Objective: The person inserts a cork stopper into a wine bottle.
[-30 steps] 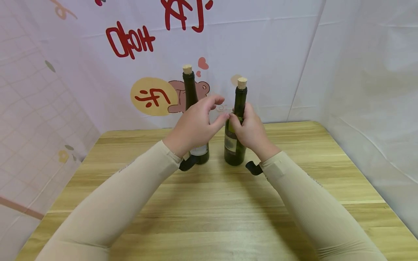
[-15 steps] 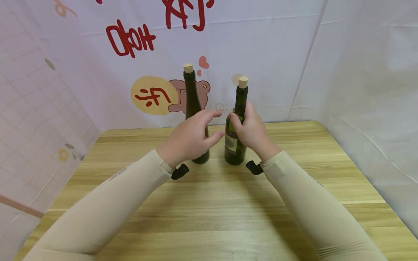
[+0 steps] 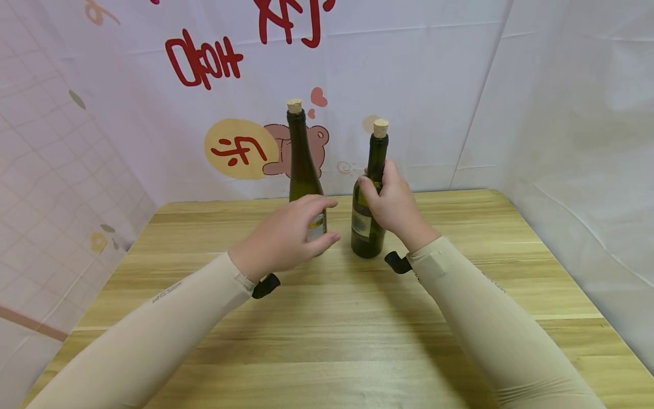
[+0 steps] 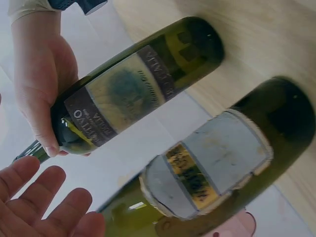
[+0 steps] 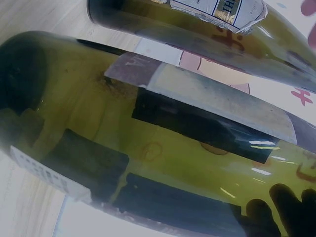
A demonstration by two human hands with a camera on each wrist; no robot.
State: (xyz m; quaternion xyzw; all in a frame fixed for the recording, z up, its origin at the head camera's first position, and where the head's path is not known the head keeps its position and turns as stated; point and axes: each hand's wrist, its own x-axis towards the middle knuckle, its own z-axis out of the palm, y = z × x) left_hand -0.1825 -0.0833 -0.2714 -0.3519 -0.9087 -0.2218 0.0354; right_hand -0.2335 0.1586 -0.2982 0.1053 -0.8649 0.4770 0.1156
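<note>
Two green glass wine bottles with corks in their mouths stand upright side by side on the wooden table (image 3: 327, 341). My right hand (image 3: 395, 201) grips the right wine bottle (image 3: 361, 226) around its shoulder, below the neck; its cork (image 3: 380, 128) sticks up above. My left hand (image 3: 286, 233) is in front of the taller left wine bottle (image 3: 302, 159), hiding part of its lower body, thumb and fingers spread apart with nothing between them. In the left wrist view, the left fingers (image 4: 59, 197) are held apart near the left bottle's pale label (image 4: 207, 163). That bottle's cork (image 3: 294, 106) shows at the top.
A white cloth (image 3: 424, 85) with red characters and a pink bear (image 3: 278, 156) hangs behind the table's back edge. More white cloth (image 3: 592, 147) hangs along the right side. Black wrist mounts (image 3: 267, 286) jut out below both hands.
My left hand has moved down and to the left, away from the right bottle, uncovering more of the left bottle's neck and shoulder. The right hand keeps its hold, and both bottles stay in place.
</note>
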